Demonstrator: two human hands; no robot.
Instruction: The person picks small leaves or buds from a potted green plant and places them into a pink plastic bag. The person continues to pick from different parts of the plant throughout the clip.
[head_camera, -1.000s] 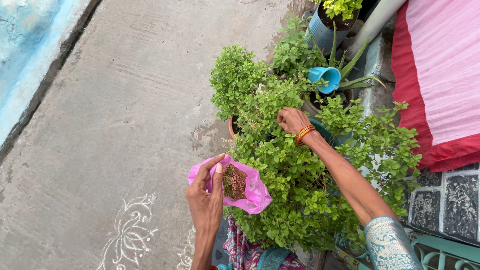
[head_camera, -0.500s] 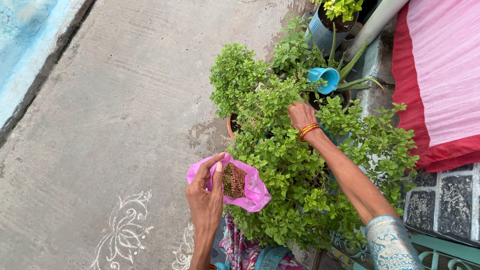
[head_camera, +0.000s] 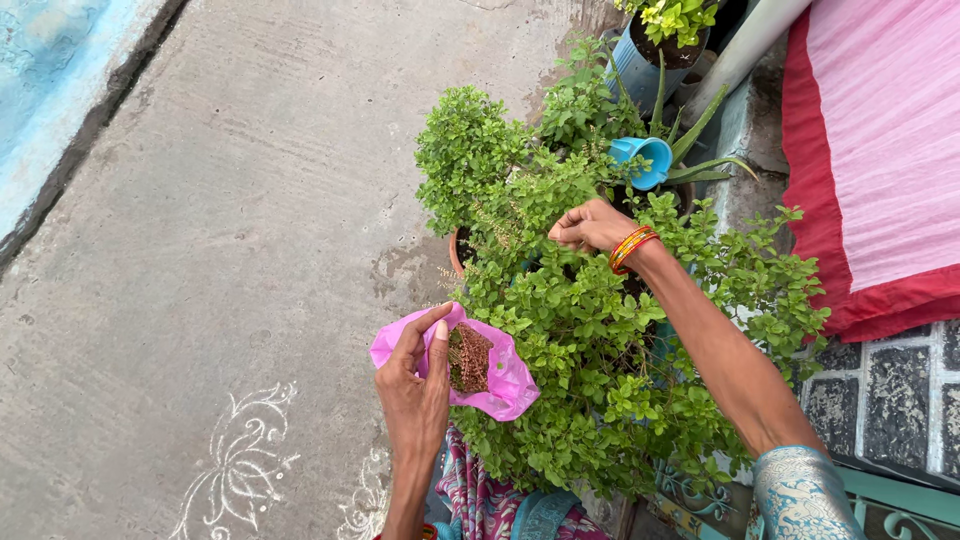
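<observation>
Fingertips (head_camera: 562, 232) pinch plant (head_camera: 600, 330) (closed).

Single head-worn view, looking steeply down, close over both hands, left hand (head_camera: 415, 385) nearest, right hand (head_camera: 590, 225) farther ahead.

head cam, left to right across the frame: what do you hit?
Blue painted strip → bare concrete floor → left hand holding pink bag → right hand in leafy potted plant → red-edged pink cloth.
</observation>
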